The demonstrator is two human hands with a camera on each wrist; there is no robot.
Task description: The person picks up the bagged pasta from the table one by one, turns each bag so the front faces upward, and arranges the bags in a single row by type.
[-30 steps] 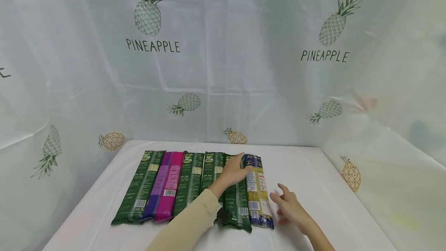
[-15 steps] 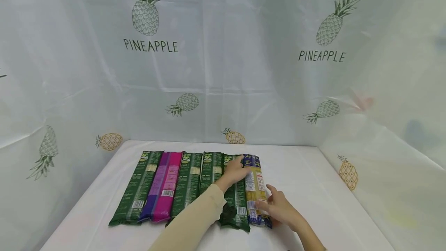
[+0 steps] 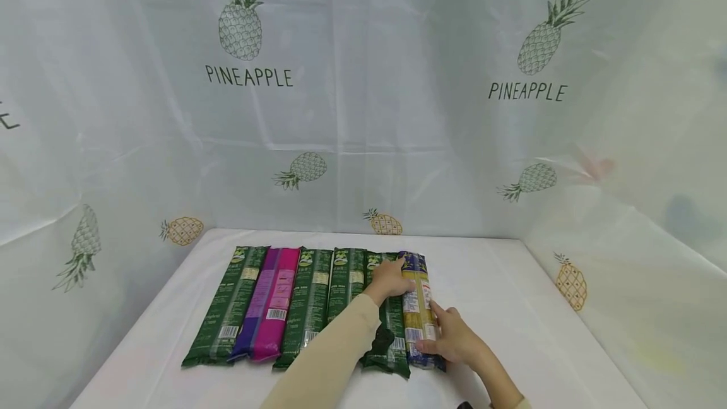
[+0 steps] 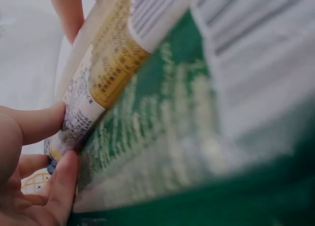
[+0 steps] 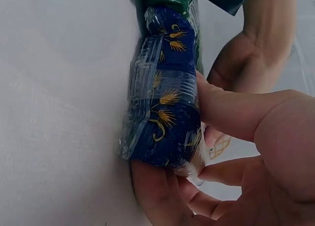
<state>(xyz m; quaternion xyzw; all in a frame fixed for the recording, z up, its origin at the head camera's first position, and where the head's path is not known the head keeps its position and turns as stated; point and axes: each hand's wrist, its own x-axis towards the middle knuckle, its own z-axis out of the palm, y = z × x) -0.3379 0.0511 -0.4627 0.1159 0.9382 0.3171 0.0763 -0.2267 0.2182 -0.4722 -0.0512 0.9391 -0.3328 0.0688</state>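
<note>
A blue-and-yellow pasta packet (image 3: pixel 418 308) with wheat-ear prints lies at the right end of a row of packets. My left hand (image 3: pixel 390 279) reaches across its green neighbour (image 3: pixel 392 315) and holds the packet's far part. In the left wrist view, the thumb presses the packet (image 4: pixel 110 63) and fingertips touch near the seam beside the green packet (image 4: pixel 147 132). My right hand (image 3: pixel 451 336) grips the near right side. The right wrist view has its thumb on top of the packet's blue end (image 5: pixel 170 108) and fingers curled at the side and underneath.
Left of these lie more green packets (image 3: pixel 307 302) and a pink-and-purple one (image 3: pixel 275 305), side by side on the white tabletop (image 3: pixel 494 283). My left sleeve (image 3: pixel 335 352) hides the near ends of some. A pineapple-print curtain (image 3: pixel 363 112) hangs behind and around the table.
My right hand has moved left from beside the blue-and-yellow pasta packet and taken hold of its near right side. My left hand has shifted slightly nearer along the packet.
</note>
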